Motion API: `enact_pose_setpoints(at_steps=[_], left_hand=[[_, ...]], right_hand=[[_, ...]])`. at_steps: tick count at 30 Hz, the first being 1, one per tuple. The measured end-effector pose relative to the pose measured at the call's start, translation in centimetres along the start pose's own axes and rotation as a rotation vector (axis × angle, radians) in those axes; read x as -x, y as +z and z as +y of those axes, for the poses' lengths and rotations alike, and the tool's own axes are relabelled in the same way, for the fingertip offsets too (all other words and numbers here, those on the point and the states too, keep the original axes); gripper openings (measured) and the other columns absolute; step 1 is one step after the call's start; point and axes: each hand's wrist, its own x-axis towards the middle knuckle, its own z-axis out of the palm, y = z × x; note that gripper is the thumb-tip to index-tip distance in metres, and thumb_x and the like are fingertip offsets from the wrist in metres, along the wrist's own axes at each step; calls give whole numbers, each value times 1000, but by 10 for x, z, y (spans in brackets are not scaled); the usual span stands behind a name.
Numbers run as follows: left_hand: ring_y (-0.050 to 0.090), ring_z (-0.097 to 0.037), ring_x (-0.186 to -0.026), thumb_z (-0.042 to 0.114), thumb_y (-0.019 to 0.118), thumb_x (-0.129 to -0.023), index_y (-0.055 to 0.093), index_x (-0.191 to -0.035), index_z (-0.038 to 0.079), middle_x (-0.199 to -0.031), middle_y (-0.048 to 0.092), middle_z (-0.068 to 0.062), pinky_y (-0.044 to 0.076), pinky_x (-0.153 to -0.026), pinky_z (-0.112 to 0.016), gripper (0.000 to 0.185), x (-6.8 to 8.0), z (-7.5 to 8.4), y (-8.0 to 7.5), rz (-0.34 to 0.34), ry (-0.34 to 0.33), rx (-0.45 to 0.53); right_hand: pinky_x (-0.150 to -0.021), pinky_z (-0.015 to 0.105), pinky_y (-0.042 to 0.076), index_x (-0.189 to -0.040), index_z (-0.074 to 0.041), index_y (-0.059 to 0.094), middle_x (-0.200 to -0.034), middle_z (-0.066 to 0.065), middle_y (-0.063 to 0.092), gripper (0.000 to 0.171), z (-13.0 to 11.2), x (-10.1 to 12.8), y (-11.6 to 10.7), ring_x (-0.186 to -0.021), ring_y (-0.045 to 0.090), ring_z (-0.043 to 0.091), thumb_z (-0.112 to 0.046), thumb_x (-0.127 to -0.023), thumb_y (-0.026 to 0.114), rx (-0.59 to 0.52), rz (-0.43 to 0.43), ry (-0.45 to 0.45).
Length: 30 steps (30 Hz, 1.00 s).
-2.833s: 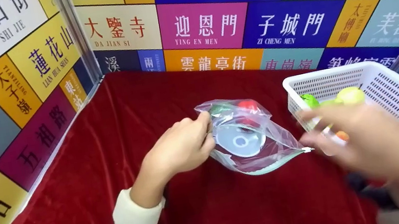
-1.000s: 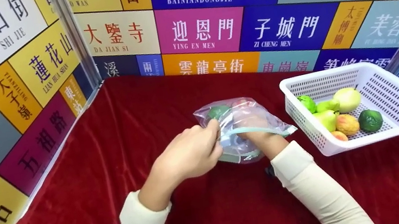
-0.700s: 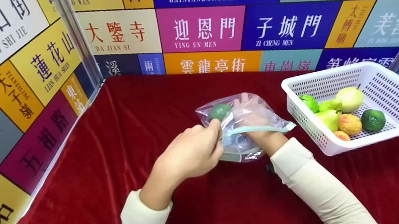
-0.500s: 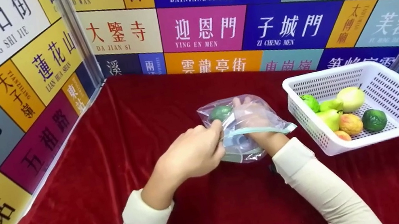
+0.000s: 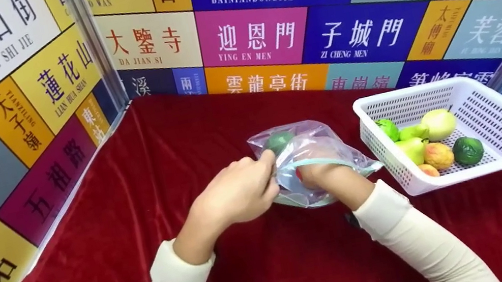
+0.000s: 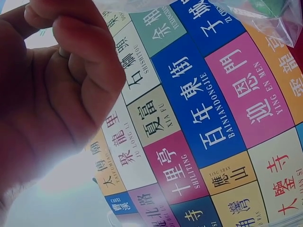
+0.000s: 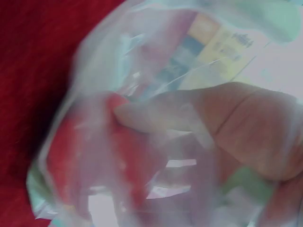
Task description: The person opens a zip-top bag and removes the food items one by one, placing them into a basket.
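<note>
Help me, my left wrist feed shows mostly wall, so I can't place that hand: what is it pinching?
Observer: The left hand pinches the mouth edge of a clear plastic zip bag lying on the red cloth.
Operator: Where is the other hand?
Observer: The right hand is inside that bag, in up to the wrist.
Operator: Is it holding anything?
Observer: In the right wrist view its thumb curls onto a red piece inside the bag; what the piece is, I cannot tell.
</note>
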Motion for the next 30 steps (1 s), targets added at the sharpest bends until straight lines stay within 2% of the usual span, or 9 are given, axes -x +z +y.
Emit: enact_pose_setpoints(at_steps=[4,6,11,14,17,20,26,30], left_hand=[[51,-20,-55,16,54,-95,52,-99,6,-65,48,-5,42,-52,-32,12,0,-1,1,13,4,2],[50,-21,-55,16,54,-94,51,-98,6,-64,48,-5,42,-53,-33,11,0,-2,2,20,4,7],[53,-22,-56,15,54,-93,51,-96,6,-65,50,-6,44,-54,-35,10,0,-2,1,30,-4,13],[54,-22,-57,15,54,-93,51,-97,6,-65,51,-6,46,-55,-35,10,0,-2,1,25,-6,13],[53,-22,-57,16,54,-94,52,-97,7,-65,50,-6,46,-56,-35,10,0,-2,0,15,-13,12],[53,-21,-57,16,54,-94,52,-97,7,-65,50,-5,45,-55,-34,10,0,-3,0,7,-22,14],[52,-18,-55,17,54,-95,53,-99,7,-65,50,-4,44,-53,-30,11,0,-3,-1,1,-33,18],[52,-18,-53,17,56,-95,53,-99,7,-65,50,-4,44,-52,-30,11,-1,-4,0,0,-34,20]], right_hand=[[-87,44,53,-90,-4,68,-89,10,68,8,-10,11,-6,-82,57,24,-9,-83,65,-5,-88,-35],[-87,43,53,-92,-4,66,-91,9,67,9,-14,16,-8,-84,56,23,-8,-83,66,-29,-127,-31],[-86,40,54,-93,-7,62,-91,5,64,12,-21,30,-13,-84,56,19,-11,-84,68,-59,-142,-59],[-80,42,56,-94,-7,62,-87,6,64,16,-22,43,-15,-80,61,19,-16,-84,70,-52,-52,-116],[-76,46,56,-99,-7,60,-88,8,65,24,-21,58,-17,-78,66,26,-16,-81,72,-56,56,-162],[-78,46,56,-104,-8,58,-94,10,66,34,-21,72,-23,-82,66,30,-16,-78,77,-64,133,-178],[-83,44,56,-115,-5,53,-102,12,63,56,-18,100,-37,-89,65,30,-22,-73,86,-63,245,-254],[-82,40,55,-114,-8,50,-105,7,59,57,-14,120,-45,-90,61,23,-20,-72,87,-99,302,-337]])
